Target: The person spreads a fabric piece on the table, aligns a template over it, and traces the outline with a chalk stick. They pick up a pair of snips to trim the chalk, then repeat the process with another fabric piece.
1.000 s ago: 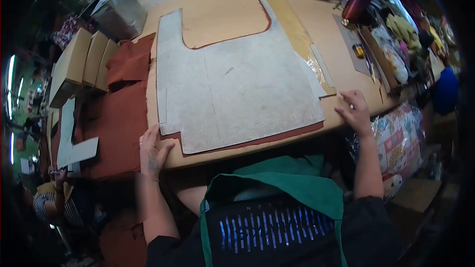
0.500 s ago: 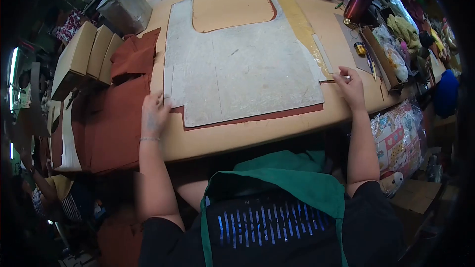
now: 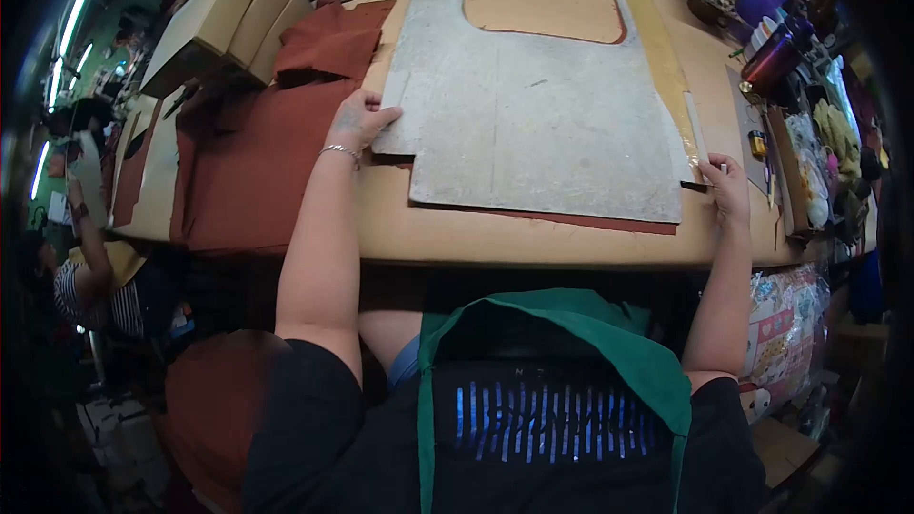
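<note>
A large pale grey template point(image 3: 533, 124) with a deep cut-out along its far side lies on rust-red cloth point(image 3: 628, 224), which shows past its near edge. At the template's left edge, my left hand point(image 3: 357, 122) has thumb and fingers closed on the border. Yellow tape point(image 3: 666, 62) runs down the right side, next to a narrow pale strip point(image 3: 696, 124). My right hand point(image 3: 729, 190) pinches the right border near the strip's lower end, and a small white piece shows between its fingers, too small to identify.
Folded rust-red cloth point(image 3: 257, 152) and cardboard boxes point(image 3: 205, 24) are on the left of the tan table point(image 3: 533, 246). At right are a dark red bottle point(image 3: 776, 57), a yellow tape measure point(image 3: 758, 143), pens and a filled tray point(image 3: 795, 171). A person point(image 3: 95, 276) is at far left.
The view has shifted, so the table appears farther right. My left hand has moved up along the template's left edge and closed on it; my right hand has closed at the right border.
</note>
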`<state>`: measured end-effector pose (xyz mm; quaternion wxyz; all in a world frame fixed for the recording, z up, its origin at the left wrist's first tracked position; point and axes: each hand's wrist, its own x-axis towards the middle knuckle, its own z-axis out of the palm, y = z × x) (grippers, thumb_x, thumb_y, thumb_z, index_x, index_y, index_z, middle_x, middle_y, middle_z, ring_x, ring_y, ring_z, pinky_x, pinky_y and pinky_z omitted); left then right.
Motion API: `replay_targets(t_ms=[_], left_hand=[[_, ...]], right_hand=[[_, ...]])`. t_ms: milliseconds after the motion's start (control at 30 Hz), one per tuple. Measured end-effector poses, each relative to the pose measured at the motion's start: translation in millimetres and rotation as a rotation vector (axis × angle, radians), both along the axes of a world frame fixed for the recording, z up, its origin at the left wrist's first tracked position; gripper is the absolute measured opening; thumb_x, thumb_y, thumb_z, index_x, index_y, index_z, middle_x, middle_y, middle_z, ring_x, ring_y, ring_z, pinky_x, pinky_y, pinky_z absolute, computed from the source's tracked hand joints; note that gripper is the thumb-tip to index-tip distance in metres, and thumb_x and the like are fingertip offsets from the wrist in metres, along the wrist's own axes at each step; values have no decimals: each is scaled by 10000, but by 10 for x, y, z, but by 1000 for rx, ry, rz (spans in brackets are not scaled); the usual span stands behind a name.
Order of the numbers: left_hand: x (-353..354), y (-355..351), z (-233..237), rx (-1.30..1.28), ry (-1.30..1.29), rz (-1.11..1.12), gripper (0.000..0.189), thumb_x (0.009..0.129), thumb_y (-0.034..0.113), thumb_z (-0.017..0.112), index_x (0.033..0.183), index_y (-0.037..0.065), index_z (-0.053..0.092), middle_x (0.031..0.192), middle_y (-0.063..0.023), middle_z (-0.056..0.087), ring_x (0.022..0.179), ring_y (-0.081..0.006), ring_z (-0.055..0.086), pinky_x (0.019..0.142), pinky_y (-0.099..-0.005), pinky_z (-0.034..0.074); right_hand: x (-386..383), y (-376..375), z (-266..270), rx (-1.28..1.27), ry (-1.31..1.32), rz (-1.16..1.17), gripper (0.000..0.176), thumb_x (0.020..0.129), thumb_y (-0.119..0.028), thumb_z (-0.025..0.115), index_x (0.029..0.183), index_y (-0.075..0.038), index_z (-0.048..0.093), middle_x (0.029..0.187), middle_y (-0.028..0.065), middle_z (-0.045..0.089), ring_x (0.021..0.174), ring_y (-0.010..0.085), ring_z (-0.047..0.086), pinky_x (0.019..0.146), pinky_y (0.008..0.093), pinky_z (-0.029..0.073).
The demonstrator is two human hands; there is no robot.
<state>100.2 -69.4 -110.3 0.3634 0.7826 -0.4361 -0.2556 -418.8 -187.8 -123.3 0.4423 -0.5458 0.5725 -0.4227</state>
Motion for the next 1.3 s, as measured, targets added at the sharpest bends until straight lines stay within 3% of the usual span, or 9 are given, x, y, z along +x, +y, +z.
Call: replay_targets(t_ms=[100, 200, 300, 467, 567, 767, 900, 1200, 1300], left_hand=[[61, -9, -40, 53, -97, -32, 354, 621, 167, 720, 880, -5, 551, 796, -72, 576, 707, -141, 547, 652, -255, 458], [-30, 28, 46, 21, 141, -67, 355, 671, 58, 658, 992, -4, 519, 823, -77, 579, 723, -135, 558, 637, -250, 468], [60, 12, -26, -19, 298, -131, 506, 674, -31, 616, 1148, -47, 441, 834, -37, 554, 709, -101, 540, 643, -213, 458], [125, 19, -1, 2, 408, -178, 528, 687, -52, 562, 1190, -55, 399, 913, -71, 572, 803, -122, 555, 702, -226, 448], [69, -3, 20, -10, 435, -125, 594, 664, -26, 617, 1211, -36, 386, 899, -75, 569, 791, -139, 552, 706, -243, 451], [-228, 87, 144, -45, 192, -67, 628, 672, 5, 640, 1231, -28, 356, 962, -115, 562, 827, -171, 568, 727, -270, 464], [-142, 67, 27, -75, 242, -129, 653, 659, -14, 646, 1237, -38, 344, 976, -121, 560, 821, -173, 571, 710, -265, 471], [-261, 126, 45, -160, 217, -195, 661, 632, -54, 635, 1229, -35, 353, 970, -117, 570, 837, -187, 571, 746, -270, 462], [-341, 209, 71, -216, 37, -143, 620, 633, -38, 643, 1202, -19, 395, 963, -118, 533, 860, -217, 556, 779, -288, 448]], right_hand=[[-41, 39, 28, -16, 6, 17, 198, 688, -77, 637, 851, 8, 563, 710, 33, 557, 621, 84, 501, 546, 203, 396], [11, 106, 86, 16, 35, 35, 190, 699, -47, 615, 870, 15, 560, 715, 19, 551, 635, 83, 508, 581, 200, 401], [1, 117, 66, 8, -18, 35, 207, 682, -26, 633, 865, 16, 546, 716, 27, 549, 623, 82, 511, 566, 199, 408], [53, 122, 70, 8, -75, 23, 206, 647, -15, 655, 809, -7, 529, 701, 33, 546, 607, 86, 513, 537, 204, 413], [74, 116, 21, 6, -26, 25, 203, 641, -26, 661, 795, -17, 530, 699, 34, 544, 623, 93, 511, 548, 215, 414], [44, 83, -114, -102, 295, 12, 206, 642, -98, 676, 772, -2, 549, 683, 53, 539, 642, 121, 512, 593, 246, 424], [38, 58, -161, -184, 443, -55, 223, 656, -138, 671, 778, 5, 551, 679, 72, 539, 647, 140, 514, 612, 264, 432], [18, 77, -111, -183, 439, -15, 220, 664, -127, 660, 789, 9, 540, 703, 91, 546, 658, 168, 524, 621, 291, 439], [-27, 21, -192, -200, 426, -9, 218, 672, -121, 654, 796, 14, 535, 721, 94, 546, 664, 165, 524, 617, 289, 440]])
